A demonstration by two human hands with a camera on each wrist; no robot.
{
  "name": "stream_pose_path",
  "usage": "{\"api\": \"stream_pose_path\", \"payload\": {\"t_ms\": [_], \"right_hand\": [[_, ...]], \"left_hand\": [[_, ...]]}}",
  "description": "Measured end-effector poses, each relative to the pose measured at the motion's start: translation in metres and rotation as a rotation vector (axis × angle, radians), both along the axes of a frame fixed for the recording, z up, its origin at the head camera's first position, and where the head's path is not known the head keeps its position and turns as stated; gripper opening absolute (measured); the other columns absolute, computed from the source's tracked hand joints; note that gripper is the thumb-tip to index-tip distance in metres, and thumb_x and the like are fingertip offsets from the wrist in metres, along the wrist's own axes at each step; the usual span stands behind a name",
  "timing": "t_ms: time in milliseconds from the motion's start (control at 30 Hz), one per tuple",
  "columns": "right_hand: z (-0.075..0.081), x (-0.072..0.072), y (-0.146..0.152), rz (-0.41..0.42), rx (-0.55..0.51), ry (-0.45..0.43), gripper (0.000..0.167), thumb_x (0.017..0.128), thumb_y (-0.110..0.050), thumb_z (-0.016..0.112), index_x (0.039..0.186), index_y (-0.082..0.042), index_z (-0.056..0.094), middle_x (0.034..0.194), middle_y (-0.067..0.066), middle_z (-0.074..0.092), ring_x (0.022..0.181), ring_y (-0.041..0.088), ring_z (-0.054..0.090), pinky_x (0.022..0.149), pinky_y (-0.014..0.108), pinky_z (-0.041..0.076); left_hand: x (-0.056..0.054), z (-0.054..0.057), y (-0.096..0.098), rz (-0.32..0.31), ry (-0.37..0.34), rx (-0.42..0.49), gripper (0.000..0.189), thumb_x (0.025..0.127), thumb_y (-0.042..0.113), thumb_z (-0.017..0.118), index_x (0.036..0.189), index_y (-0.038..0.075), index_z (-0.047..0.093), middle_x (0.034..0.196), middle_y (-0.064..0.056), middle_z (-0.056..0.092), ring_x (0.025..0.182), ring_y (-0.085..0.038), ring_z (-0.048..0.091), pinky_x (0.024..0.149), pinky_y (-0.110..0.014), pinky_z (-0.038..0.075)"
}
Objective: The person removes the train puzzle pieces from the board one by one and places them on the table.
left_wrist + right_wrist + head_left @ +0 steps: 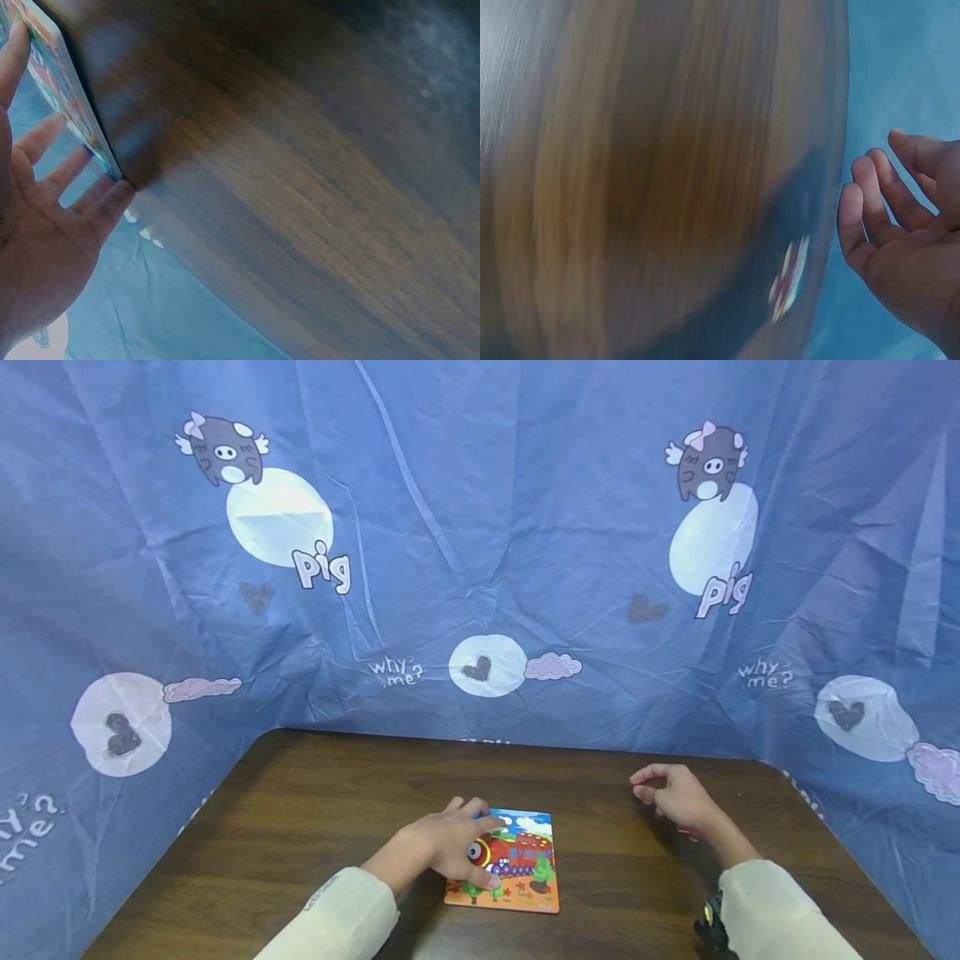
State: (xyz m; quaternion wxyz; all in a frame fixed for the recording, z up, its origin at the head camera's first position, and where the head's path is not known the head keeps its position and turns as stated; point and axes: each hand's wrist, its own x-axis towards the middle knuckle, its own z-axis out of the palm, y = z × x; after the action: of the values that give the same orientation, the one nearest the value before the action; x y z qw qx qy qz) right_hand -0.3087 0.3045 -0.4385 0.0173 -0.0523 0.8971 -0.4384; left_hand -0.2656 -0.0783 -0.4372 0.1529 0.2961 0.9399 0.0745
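The train-picture board point(522, 860) lies partly under the left grip point(448, 843).

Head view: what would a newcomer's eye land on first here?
Probably the blue cloth behind the table, printed with winged pigs and pale circles. Next, the brightly coloured board showing a red train, lying on the table with the left hand over its left part. Off to the right, the right hand is raised, with nothing visible in its fingers.
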Motion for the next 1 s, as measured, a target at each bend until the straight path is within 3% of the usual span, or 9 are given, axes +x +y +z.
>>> {"api": "stream_pose_path", "payload": {"t_ms": [133,333,533,767,1000], "right_hand": [[0.002,-0.006,-0.03,0.091,0.07,0.062,0.018,0.096,-0.005,0.068,0.111,0.005,0.07,0.092,0.009,0.07,0.077,0.025,0.063,0.059,0.031,0.053],[-0.002,-0.008,-0.073,0.234,0.137,0.134,0.009,0.094,-0.004,0.071,0.102,0.001,0.073,0.089,0.001,0.071,0.08,0.015,0.063,0.068,0.032,0.054],[-0.008,0.002,-0.115,0.349,0.193,0.134,0.004,0.093,-0.002,0.071,0.097,-0.002,0.073,0.083,-0.003,0.068,0.076,0.012,0.061,0.063,0.028,0.053],[-0.015,0.014,-0.148,0.421,0.297,0.131,0.01,0.092,-0.012,0.077,0.1,-0.007,0.073,0.08,-0.005,0.061,0.074,0.012,0.055,0.063,0.028,0.049],[-0.021,0.022,-0.16,0.396,0.376,0.149,0.027,0.085,-0.026,0.086,0.096,-0.007,0.07,0.085,0.0,0.058,0.078,0.013,0.051,0.068,0.031,0.046]], "left_hand": [[-0.001,-0.001,0.0,0.013,0.012,-0.016,0.093,0.081,0.071,0.072,0.158,0.027,0.041,0.158,0.002,0.035,0.138,-0.023,0.037,0.099,-0.045,0.052],[-0.002,-0.002,-0.001,0.003,0.029,-0.035,0.097,0.081,0.073,0.07,0.158,0.021,0.041,0.162,-0.001,0.032,0.143,-0.026,0.035,0.101,-0.046,0.051],[-0.001,-0.002,0.0,0.005,0.035,-0.028,0.097,0.081,0.073,0.07,0.157,0.019,0.042,0.16,-0.001,0.034,0.14,-0.025,0.037,0.1,-0.046,0.052],[-0.001,-0.003,0.0,0.0,0.027,-0.014,0.097,0.081,0.073,0.07,0.157,0.018,0.043,0.158,0.0,0.036,0.139,-0.023,0.038,0.104,-0.044,0.05],[-0.001,-0.002,-0.001,-0.004,0.029,-0.018,0.096,0.081,0.073,0.07,0.156,0.018,0.044,0.158,0.001,0.037,0.138,-0.023,0.038,0.104,-0.044,0.05]]}}
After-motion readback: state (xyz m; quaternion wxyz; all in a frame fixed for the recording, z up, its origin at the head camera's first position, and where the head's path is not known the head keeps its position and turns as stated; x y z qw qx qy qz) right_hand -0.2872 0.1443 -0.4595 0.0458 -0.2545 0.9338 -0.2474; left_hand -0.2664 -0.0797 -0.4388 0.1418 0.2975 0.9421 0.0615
